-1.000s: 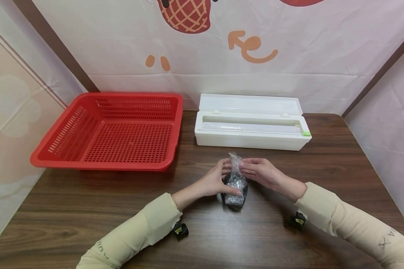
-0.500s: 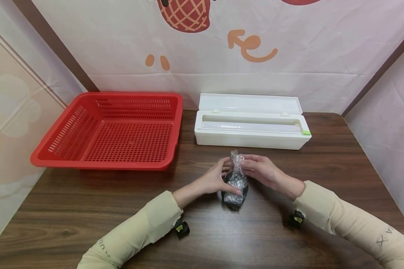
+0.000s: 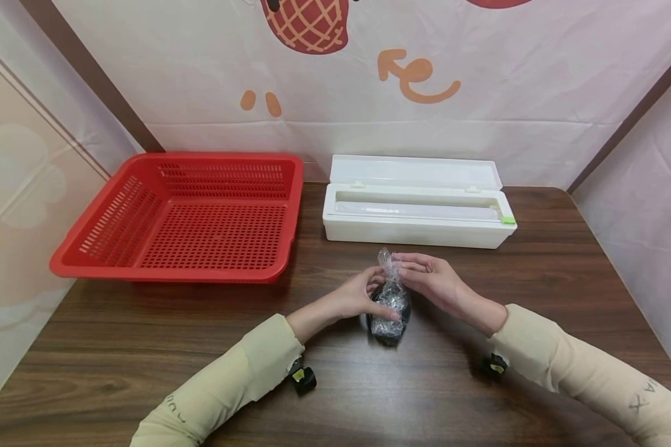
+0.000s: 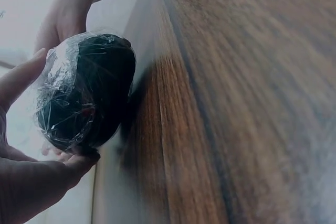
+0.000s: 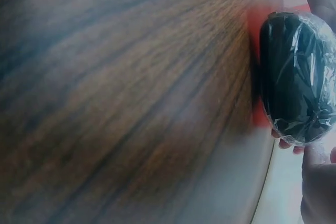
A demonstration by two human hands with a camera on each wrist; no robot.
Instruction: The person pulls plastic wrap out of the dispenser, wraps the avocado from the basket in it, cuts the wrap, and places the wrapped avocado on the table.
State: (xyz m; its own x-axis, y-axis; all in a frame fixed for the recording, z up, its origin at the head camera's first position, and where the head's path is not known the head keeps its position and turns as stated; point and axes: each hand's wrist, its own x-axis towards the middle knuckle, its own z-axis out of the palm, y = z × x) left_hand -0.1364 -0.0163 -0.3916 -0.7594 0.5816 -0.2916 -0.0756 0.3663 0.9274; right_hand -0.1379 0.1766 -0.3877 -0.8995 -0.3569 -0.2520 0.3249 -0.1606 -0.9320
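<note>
On the table in the head view lies a dark, rounded oblong item (image 3: pixel 388 329) wrapped in crinkled cling film, its film gathered into a twisted tail (image 3: pixel 386 257) at the far end. My left hand (image 3: pixel 353 299) holds it from the left, thumb across the top and fingers bent round the far side. At the tail, my right hand (image 3: pixel 440 285) pinches the film from the right. The left wrist view shows the wrapped item (image 4: pixel 100 93) dark and glossy under the wrap. In the right wrist view, the item (image 5: pixel 294 72) partly hides the left hand.
A red perforated basket (image 3: pixel 279 267) stands at the back left of the wooden table (image 3: pixel 173 341). Behind the hands sits a white cling film box (image 3: pixel 414 234), lid raised, roll inside, with a green cutter tab (image 3: pixel 507 220) at its right end. Printed curtains border the table.
The right hand's fingers have shifted slightly at the film tail, and the tail leans a little further left. The left hand keeps its hold; the wrapped item has barely moved.
</note>
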